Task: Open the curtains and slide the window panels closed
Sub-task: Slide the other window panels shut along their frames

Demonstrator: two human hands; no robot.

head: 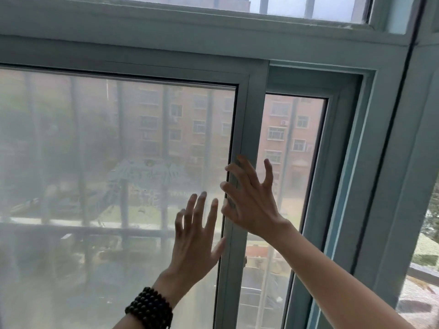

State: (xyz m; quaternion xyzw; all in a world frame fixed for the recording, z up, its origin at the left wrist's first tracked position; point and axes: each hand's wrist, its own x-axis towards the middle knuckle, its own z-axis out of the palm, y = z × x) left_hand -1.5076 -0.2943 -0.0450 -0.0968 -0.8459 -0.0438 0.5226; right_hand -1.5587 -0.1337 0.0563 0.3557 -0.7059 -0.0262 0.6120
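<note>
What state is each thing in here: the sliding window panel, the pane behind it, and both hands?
Grey-green framed sliding glass panel: slid partway, its right stile short of the right jamb.
Clear rear glass pane: a strip still uncovered beside the stile.
Right hand: fingers spread, curled over the stile, not closed.
Left hand: open, fingers spread against the hazy glass.
Dark beaded bracelet: wrapped around the left wrist.

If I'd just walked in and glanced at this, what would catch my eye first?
Two bare hands spread against a grey-green sliding window: the right hand with fingers on the panel's upright frame at centre, the left hand flat on the hazy glass beside it. A dark beaded bracelet wraps the left wrist at the bottom. Through the narrow clearer strip on the right, a reddish apartment block shows.
</note>
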